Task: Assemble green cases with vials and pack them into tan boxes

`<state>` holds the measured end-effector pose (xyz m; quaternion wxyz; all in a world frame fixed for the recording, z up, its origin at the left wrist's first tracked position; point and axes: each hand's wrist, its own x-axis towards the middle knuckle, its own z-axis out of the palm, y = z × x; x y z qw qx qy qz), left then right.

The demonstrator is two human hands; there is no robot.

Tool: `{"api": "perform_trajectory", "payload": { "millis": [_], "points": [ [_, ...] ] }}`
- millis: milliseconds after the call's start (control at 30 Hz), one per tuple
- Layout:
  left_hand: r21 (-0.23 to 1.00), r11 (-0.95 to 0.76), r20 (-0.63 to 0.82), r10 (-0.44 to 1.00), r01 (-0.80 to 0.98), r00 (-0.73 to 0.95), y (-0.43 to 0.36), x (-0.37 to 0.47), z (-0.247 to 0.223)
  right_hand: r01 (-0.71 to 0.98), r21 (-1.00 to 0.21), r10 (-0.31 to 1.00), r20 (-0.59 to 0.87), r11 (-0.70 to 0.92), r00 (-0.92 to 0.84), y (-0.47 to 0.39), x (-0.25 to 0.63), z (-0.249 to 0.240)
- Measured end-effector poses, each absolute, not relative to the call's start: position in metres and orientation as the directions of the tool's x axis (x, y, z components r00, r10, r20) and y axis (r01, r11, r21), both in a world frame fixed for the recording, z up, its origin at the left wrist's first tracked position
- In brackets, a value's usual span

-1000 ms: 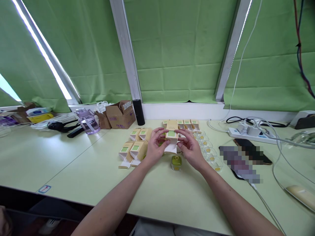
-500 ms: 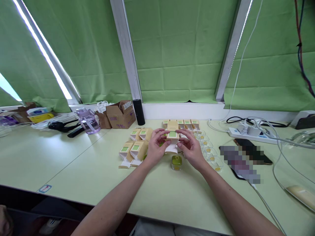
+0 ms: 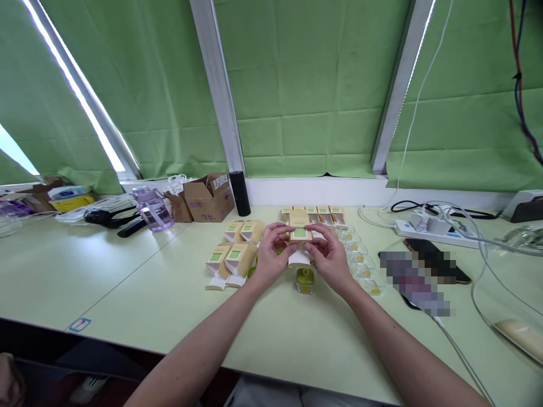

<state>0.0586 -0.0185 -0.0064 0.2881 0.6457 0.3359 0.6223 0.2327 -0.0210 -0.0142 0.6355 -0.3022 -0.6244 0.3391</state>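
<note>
Between both hands is a small tan cardboard box point(image 3: 300, 220) with a green label and a white flap hanging open toward me. My left hand point(image 3: 272, 251) pinches its left side, and my right hand point(image 3: 328, 253) pinches its right side. Just below the flap, a small clear jar with a green lid point(image 3: 305, 280) stands on the table. More tan boxes point(image 3: 240, 259) with open flaps sit left of my left hand, with green lids partly hidden behind that hand. Right of my right hand lie several clear plastic cups point(image 3: 360, 260) with yellow centres. Another row of boxes point(image 3: 324, 215) stands behind.
Two phones point(image 3: 436, 260) and a white power strip point(image 3: 436, 233) with tangled cables lie to the right. At the back left are a black cylinder point(image 3: 240, 194), a brown carton point(image 3: 209, 198) and a purple-tinted water jug point(image 3: 153, 209). Green blinds hang behind the table.
The box between my hands has tilted a little, with its top face turned more toward me. Both hands keep their grip; the jar stays where it was.
</note>
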Motion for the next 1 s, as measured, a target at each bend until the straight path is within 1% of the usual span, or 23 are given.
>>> {"api": "perform_trajectory", "payload": {
  "millis": [167, 333, 533, 700, 800, 1000],
  "points": [
    [0.783, -0.614, 0.617, 0.787, 0.096, 0.001, -0.018, 0.059, -0.007, -0.043, -0.806, 0.807, 0.59, 0.591, 0.023, -0.021, 0.231, -0.014],
    [0.777, -0.612, 0.614, 0.789, 0.145, 0.038, -0.024, 0.057, -0.003, -0.059, -0.831, 0.833, 0.554, 0.553, 0.014, -0.022, 0.232, -0.011],
    [0.767, -0.631, 0.591, 0.764, 0.113, 0.257, -0.029, 0.048, 0.0, -0.159, -0.847, 0.861, 0.506, 0.507, 0.052, -0.021, 0.234, -0.009],
    [0.759, -0.64, 0.562, 0.738, 0.122, 0.375, -0.027, 0.047, -0.002, -0.167, -0.847, 0.863, 0.499, 0.504, 0.078, -0.018, 0.235, -0.01],
    [0.754, -0.642, 0.56, 0.739, 0.139, 0.376, -0.027, 0.048, -0.002, -0.169, -0.851, 0.867, 0.491, 0.497, 0.077, -0.017, 0.235, -0.012],
    [0.756, -0.643, 0.582, 0.746, 0.122, 0.324, -0.028, 0.051, -0.003, -0.162, -0.847, 0.862, 0.5, 0.507, 0.083, -0.019, 0.233, -0.011]
  ]
}}
